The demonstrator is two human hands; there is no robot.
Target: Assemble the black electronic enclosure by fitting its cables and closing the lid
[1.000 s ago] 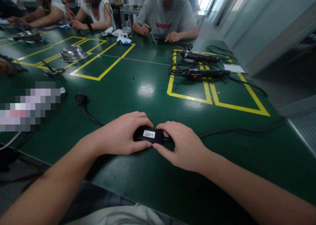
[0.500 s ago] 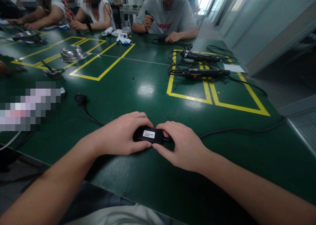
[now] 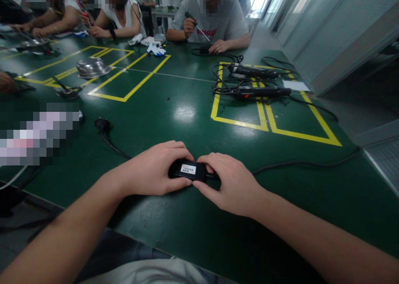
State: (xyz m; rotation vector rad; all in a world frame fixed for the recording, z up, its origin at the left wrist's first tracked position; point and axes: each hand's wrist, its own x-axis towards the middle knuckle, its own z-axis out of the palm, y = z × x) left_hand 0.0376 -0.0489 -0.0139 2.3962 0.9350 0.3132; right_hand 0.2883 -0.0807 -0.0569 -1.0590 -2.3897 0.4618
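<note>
left hand (image 3: 156, 169) + right hand (image 3: 235, 184) both pinching a white-labelled black plastic box (image 3: 188, 169) | casing looks closed up | black plug (image 3: 102, 126) unplugged on green table (image 3: 149, 225), can't tell what's left

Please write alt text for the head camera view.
Bare left hand and right hand grip a black rectangular cable box with a white label at a glossy green table. Opposite, a person in a grey shirt holds a dark-handled screwdriver.
</note>
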